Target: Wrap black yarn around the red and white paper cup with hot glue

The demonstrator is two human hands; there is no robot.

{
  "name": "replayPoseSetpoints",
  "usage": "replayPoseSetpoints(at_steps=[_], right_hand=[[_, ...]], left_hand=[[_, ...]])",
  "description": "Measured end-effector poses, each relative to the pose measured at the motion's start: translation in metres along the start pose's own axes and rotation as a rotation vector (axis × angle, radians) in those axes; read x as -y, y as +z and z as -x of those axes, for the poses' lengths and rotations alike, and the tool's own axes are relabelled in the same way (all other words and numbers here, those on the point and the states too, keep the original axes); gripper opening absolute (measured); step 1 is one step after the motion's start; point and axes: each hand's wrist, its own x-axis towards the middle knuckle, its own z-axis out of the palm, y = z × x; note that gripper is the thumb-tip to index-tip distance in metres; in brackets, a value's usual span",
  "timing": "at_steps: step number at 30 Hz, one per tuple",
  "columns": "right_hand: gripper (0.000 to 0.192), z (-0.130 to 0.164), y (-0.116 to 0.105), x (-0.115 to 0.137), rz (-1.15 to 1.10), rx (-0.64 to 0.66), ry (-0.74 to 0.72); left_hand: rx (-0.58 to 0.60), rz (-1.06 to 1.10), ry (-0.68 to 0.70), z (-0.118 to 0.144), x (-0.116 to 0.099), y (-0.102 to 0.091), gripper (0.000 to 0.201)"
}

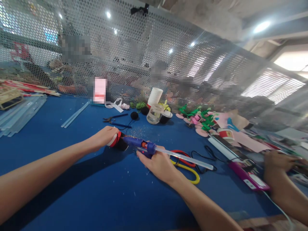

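Blue table [72, 192] under my fingers. My right hand [160, 163] is clenched around the glue gun [141, 147], nozzle pointing left; it looks light and rigid, best held by the handle, away from the hot tip. Clear glue stick [187, 158] juts out behind, brittle-looking. My left hand [106, 136] grasps a small red, white and black piece [117, 142] at the nozzle; it looks light.

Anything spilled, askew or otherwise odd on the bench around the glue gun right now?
Pale specks and crumbs are scattered over the blue table, thickest just behind the glue gun that the right hand grips. The left hand holds a small red, white and black piece at its nozzle. Nothing looks tipped or broken.
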Motion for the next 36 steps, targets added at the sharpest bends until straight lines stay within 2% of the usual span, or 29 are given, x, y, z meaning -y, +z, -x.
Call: replayPoseSetpoints(at_steps=[23,28,36], right_hand=[[0.018,-0.0022,0.0004,0.0019,0.075,-0.008,-0.043],[0.016,-0.0016,0.0,0.0043,0.11,0.041,-0.069],[0.016,-0.0021,-0.0012,0.0044,0.061,-0.008,-0.044]], left_hand=[[-0.026,-0.007,-0.002,0.0047,-0.0039,0.0019,0.018],[-0.012,-0.008,0.009,0.0085,-0.0086,0.0018,0.02],[-0.018,-0.005,0.019,0.0047,-0.0042,0.0017,0.019]])
